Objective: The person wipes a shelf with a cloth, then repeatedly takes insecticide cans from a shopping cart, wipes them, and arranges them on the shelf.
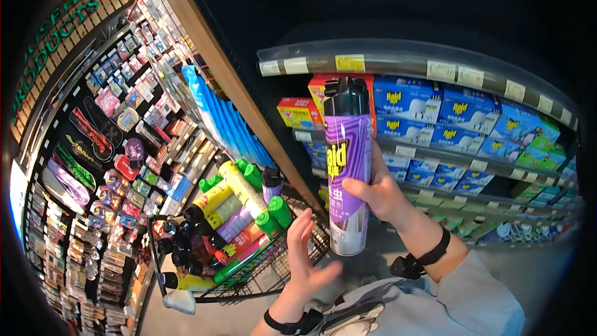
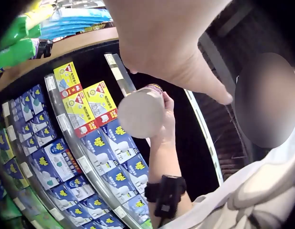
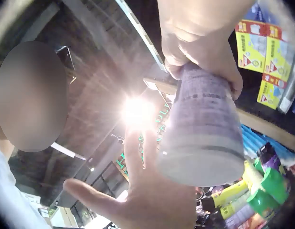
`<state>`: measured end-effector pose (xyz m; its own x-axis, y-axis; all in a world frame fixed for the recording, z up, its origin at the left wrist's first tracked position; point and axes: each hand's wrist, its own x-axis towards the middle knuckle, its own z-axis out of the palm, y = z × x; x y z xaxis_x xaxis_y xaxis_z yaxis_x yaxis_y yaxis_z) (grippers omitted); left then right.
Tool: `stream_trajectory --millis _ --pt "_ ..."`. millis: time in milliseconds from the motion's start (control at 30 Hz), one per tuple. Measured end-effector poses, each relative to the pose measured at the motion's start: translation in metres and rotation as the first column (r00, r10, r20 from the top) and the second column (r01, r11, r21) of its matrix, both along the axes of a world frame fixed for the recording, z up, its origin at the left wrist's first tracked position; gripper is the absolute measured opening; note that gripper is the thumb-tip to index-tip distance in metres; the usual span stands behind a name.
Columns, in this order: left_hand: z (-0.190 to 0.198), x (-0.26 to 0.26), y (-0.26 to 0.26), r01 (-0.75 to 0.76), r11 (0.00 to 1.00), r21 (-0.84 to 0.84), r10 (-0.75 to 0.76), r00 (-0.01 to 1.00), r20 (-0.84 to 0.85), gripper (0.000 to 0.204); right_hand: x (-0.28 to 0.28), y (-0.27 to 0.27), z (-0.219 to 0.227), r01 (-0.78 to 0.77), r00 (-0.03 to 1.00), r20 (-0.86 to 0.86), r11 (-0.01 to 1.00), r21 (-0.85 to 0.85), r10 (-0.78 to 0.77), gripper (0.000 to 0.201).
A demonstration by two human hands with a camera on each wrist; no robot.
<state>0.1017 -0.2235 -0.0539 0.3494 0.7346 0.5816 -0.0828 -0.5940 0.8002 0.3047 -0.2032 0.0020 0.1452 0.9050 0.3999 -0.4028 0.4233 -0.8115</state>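
A purple spray can with a black cap (image 1: 348, 168) stands nearly upright in the right hand (image 1: 378, 190), whose thumb lies across the label. In the left wrist view the can's round base (image 2: 142, 114) faces the camera, with the right hand (image 2: 167, 117) around it. The right wrist view shows the can (image 3: 204, 129) from its base end, gripped by the right hand (image 3: 204, 47). Lower left of the can, the left hand (image 1: 305, 264) is raised with fingers extended and thumb spread, holding nothing; it also shows in the right wrist view (image 3: 147, 195).
A wire shopping cart (image 1: 267, 280) at the left holds several spray cans and bottles. Shelves of blue boxes (image 1: 407, 96) stand ahead and to the right, under a shelf edge with price tags (image 1: 440, 70). A wooden post (image 1: 217, 56) and a rack of hanging goods (image 1: 127, 155) are farther left.
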Motion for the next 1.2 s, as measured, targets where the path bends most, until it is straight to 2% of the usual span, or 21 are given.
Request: stream_trajectory --millis 67,100,133,200,267,333,433,467,533,567,600,700,733,800,833,867,933,1000,1100,1133,1200 --pt "0.014 0.016 0.003 0.044 0.968 -0.246 -0.063 0.995 -0.073 0.096 0.009 -0.002 0.012 -0.046 0.999 0.007 0.999 0.02 0.046 0.09" --pt "0.02 0.023 0.005 0.195 0.928 -0.317 -0.201 0.98 0.014 0.095 0.012 -0.004 0.016 -0.097 0.995 -0.002 0.995 0.023 0.097 0.092" --pt "0.022 0.029 0.006 0.313 0.844 -0.435 -0.306 0.948 0.086 0.092 0.015 -0.005 0.015 -0.098 0.995 0.016 0.995 0.034 0.097 0.092" --pt "0.024 0.038 0.008 0.422 0.731 -0.536 -0.462 0.884 0.066 0.088 0.025 -0.004 0.01 -0.124 0.992 -0.011 0.992 0.019 0.124 0.094" --pt "0.038 0.051 0.007 0.446 0.642 -0.623 -0.481 0.868 0.126 0.075 0.038 -0.005 0.012 -0.205 0.977 0.059 0.978 0.032 0.203 0.098" --pt "0.038 0.056 0.012 0.485 0.569 -0.665 -0.559 0.82 0.12 0.07 0.043 -0.008 0.008 -0.132 0.986 0.108 0.99 0.045 0.126 0.09" --pt "0.035 0.07 0.013 0.506 0.589 -0.63 -0.609 0.79 0.065 0.068 0.051 -0.016 0.015 -0.156 0.975 0.171 0.985 0.073 0.141 0.088" --pt "0.022 0.075 0.014 0.512 0.611 -0.604 -0.606 0.793 0.059 0.07 0.052 -0.025 0.026 -0.182 0.976 0.133 0.982 0.048 0.175 0.089" --pt "0.023 0.084 0.011 0.545 0.607 -0.578 -0.601 0.791 0.115 0.072 0.061 -0.026 0.024 -0.177 0.972 0.165 0.982 0.062 0.165 0.091" --pt "0.026 0.088 0.012 0.51 0.675 -0.533 -0.586 0.809 0.032 0.073 0.066 -0.031 0.029 -0.167 0.971 0.177 0.986 0.025 0.16 0.097" --pt "0.029 0.091 0.015 0.515 0.676 -0.527 -0.588 0.808 0.035 0.073 0.067 -0.036 0.038 -0.165 0.97 0.184 0.986 0.027 0.158 0.097" --pt "0.037 0.104 0.029 0.485 0.773 -0.408 -0.525 0.851 0.017 0.073 0.071 -0.039 0.042 0.02 0.985 0.171 1.0 0.019 -0.023 0.111" --pt "0.043 0.108 0.035 0.488 0.767 -0.416 -0.527 0.849 0.025 0.073 0.075 -0.04 0.044 0.023 0.985 0.173 1.0 0.007 -0.024 0.111" --pt "0.057 0.114 0.05 0.426 0.827 -0.366 -0.475 0.879 -0.05 0.073 0.079 -0.042 0.05 0.071 0.915 0.401 0.997 -0.037 -0.05 0.115" --pt "0.055 0.122 0.061 0.437 0.853 -0.284 -0.465 0.884 -0.038 0.074 0.079 -0.038 0.044 0.157 0.893 0.434 0.986 -0.048 -0.121 0.115" --pt "0.057 0.127 0.073 0.424 0.865 -0.267 -0.458 0.886 -0.077 0.075 0.083 -0.034 0.042 0.207 0.833 0.529 0.978 -0.023 -0.164 0.103" --pt "0.082 0.131 0.09 0.348 0.919 -0.187 -0.388 0.883 -0.264 0.077 0.075 -0.027 0.065 0.314 0.831 0.505 0.946 -0.082 -0.233 0.094" --pt "0.103 0.138 0.109 0.367 0.919 -0.145 -0.393 0.885 -0.249 0.073 0.079 -0.015 0.079 0.35 0.825 0.5 0.932 -0.091 -0.261 0.088" --pt "0.135 0.148 0.147 0.416 0.909 -0.013 -0.411 0.894 -0.18 0.071 0.079 0.011 0.106 0.412 0.764 0.522 0.91 0.056 -0.378 0.082" --pt "0.144 0.154 0.162 0.415 0.907 0.063 -0.401 0.901 -0.165 0.072 0.082 0.021 0.118 0.476 0.618 0.658 0.871 0.123 -0.431 0.081" --pt "0.173 0.162 0.192 0.44 0.873 0.211 -0.41 0.896 -0.171 0.071 0.085 0.045 0.141 0.506 0.489 0.719 0.832 0.227 -0.493 0.081"
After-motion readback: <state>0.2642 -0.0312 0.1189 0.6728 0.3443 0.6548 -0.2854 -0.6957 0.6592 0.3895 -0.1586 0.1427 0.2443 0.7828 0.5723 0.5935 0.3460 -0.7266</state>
